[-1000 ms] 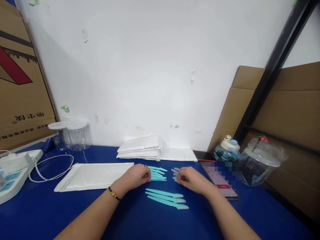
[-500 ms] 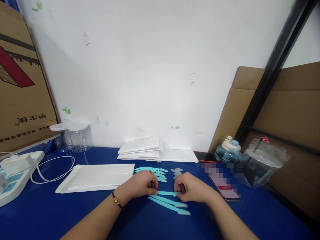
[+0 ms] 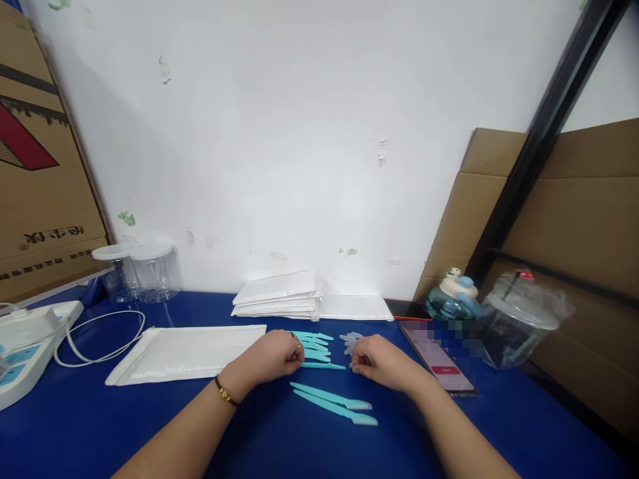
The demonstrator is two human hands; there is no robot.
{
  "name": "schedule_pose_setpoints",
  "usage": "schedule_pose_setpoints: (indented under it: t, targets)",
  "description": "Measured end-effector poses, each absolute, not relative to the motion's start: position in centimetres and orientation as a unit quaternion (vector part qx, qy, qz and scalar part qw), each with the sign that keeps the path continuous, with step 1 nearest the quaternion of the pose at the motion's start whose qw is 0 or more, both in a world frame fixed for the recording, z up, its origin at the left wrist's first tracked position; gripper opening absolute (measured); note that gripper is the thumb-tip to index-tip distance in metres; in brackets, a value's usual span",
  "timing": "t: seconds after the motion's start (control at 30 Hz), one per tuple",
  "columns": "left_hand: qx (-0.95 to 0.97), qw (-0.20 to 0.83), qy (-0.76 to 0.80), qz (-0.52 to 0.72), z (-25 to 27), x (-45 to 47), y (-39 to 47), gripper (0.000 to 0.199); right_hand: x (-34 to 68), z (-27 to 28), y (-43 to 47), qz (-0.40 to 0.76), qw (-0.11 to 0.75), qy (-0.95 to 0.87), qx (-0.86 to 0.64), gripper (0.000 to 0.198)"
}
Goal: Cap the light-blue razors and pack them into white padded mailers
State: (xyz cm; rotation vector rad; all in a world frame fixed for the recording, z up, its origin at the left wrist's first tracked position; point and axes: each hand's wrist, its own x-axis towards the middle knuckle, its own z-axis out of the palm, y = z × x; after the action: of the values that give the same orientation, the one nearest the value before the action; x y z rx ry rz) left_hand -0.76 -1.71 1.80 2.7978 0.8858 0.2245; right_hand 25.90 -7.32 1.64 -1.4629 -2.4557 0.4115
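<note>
- A white wall point(image 3: 319, 133), scuffed and flecked with green, backs the scene; a cardboard box point(image 3: 54, 199) stands at far left.
- A blue surface point(image 3: 279, 452) fills the foreground, a white pouch point(image 3: 184, 352) lying flat at left and more pouches point(image 3: 277, 291) stacked against the wall.
- The left hand point(image 3: 274, 356), a bracelet point(image 3: 225, 391) at its wrist, pinches narrow over one end of a teal razor point(image 3: 324, 366), whose slim other end points toward the right hand point(image 3: 382, 359).
- That right hand is curled narrow, just beside a small heap of pale caps point(image 3: 348, 340). A tiny pale piece shows at its fingertips; whether it is gripped or merely touched cannot be told.
- A phone point(image 3: 439, 362) rests beyond the right hand, to its right.
- Two more razors point(image 3: 332, 397) lie nearer the camera, handles left, each with a pale tip that looks like a cap in place.
- A loose fan of razors point(image 3: 315, 344) spreads just beside the left hand, partly hidden by it.
- By its look, each razor is light, stiff plastic, smooth enough to skid on the surface; the handle seems the safe hold, well back from the end that likely carries a blade.
- The caps, smallest of all, look nearly weightless; a fingertip pinch at the sides would suit.
</note>
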Motion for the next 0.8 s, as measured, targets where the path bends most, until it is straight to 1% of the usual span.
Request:
schedule_pose_setpoints:
  t: [0.13, 0.17, 0.23, 0.3, 0.37, 0.47, 0.57, 0.6, 0.67, 0.73, 0.8]
  targets:
    - [0.931, 0.100, 0.341, 0.085, 1.7, -1.9, -0.4, 0.015, 27.3, 2.4, -7.3, 0.127, 0.153, -0.803, -0.561, 0.006]
    - [0.926, 0.099, 0.350, 0.099, 1.7, -2.0, -0.3, 0.016, 27.4, 2.7, -7.5, 0.135, 0.167, -0.799, -0.562, 0.007]
    - [0.918, 0.101, 0.363, 0.127, 1.7, -1.9, -0.5, 0.017, 27.2, 3.1, -8.0, 0.188, 0.174, -0.803, -0.538, 0.009]
    - [0.916, 0.121, 0.355, 0.143, 1.9, -1.5, -1.1, 0.016, 26.8, 3.1, -8.5, 0.253, 0.144, -0.818, -0.496, 0.009]
    - [0.920, 0.155, 0.331, 0.141, 2.0, -1.1, -1.9, 0.013, 26.2, 2.8, -9.0, 0.278, 0.103, -0.834, -0.465, 0.013]
    - [0.927, 0.202, 0.295, 0.116, 2.0, -0.4, -3.0, 0.015, 25.3, 2.0, -9.2, 0.252, 0.076, -0.848, -0.460, 0.016]
    - [0.928, 0.230, 0.278, 0.095, 1.7, 0.2, -3.4, 0.021, 24.5, 1.4, -9.1, 0.214, 0.082, -0.848, -0.477, 0.017]
    - [0.929, 0.228, 0.277, 0.092, 1.5, 0.3, -3.5, 0.021, 24.2, 1.4, -9.0, 0.202, 0.087, -0.848, -0.482, 0.017]
    - [0.933, 0.209, 0.280, 0.091, 1.4, 0.5, -3.6, 0.016, 23.8, 1.4, -8.9, 0.184, 0.095, -0.849, -0.486, 0.014]
    - [0.938, 0.183, 0.282, 0.088, 1.4, 0.5, -3.5, 0.009, 23.6, 1.5, -8.8, 0.175, 0.100, -0.852, -0.483, 0.008]
    - [0.942, 0.162, 0.283, 0.084, 1.5, 0.3, -3.3, 0.008, 23.8, 1.6, -8.6, 0.169, 0.102, -0.855, -0.480, 0.003]
